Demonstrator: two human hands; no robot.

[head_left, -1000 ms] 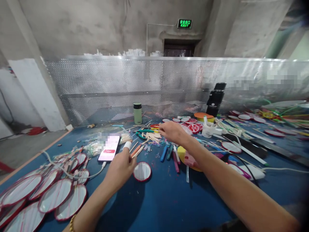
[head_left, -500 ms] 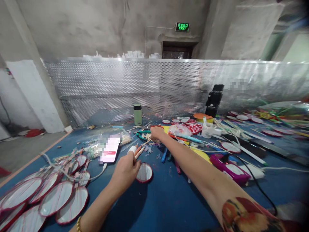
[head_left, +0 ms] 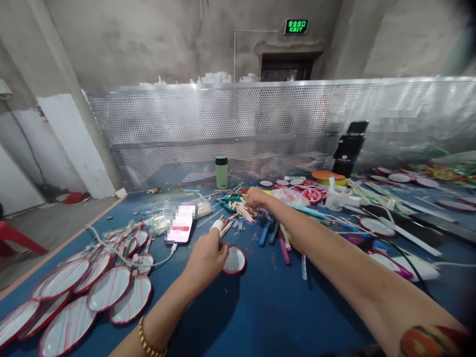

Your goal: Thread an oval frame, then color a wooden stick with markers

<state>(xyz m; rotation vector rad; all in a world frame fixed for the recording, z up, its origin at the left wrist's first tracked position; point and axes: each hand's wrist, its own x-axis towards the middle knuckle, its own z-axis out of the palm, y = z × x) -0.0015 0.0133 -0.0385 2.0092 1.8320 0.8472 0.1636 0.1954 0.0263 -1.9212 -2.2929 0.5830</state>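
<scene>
Craft sticks (head_left: 243, 210) first: lying in a loose heap toward the far middle of the blue table (head_left: 260, 317), right under the fingertips (head_left: 248, 201) of the right hand (head_left: 257, 197). Curling down onto the heap, fingers close together, but honestly not showing whether pinching one or just resting on top. Probably sitting fanned out like that for easy one-at-a-time picking. Lying flat, long axes mostly running near-left to far-right, a few crossing.

Over at the left hand (head_left: 206, 255): sitting in a loose fist, taped fingertip (head_left: 216, 225) sticking out toward the far side. One more stick (head_left: 225, 228) poking out just past it, pointing far-right. Can't tell if actually gripping it. Touching or just beside the right of that hand, small red-rimmed disc (head_left: 235, 260) lying flat, maybe getting pinned down, maybe not.

Further out:
- pens (head_left: 273, 233) lying just near-right of the heap, pointing roughly near-to-far
- phone (head_left: 181, 224) glowing just left of the taped fingertip, white cable (head_left: 122, 258) trailing off left
- red-rimmed fans (head_left: 92, 292) overlapping at the near left
- green bottle (head_left: 221, 172) standing upright at the far edge, by the perforated metal screen (head_left: 223, 124)
</scene>
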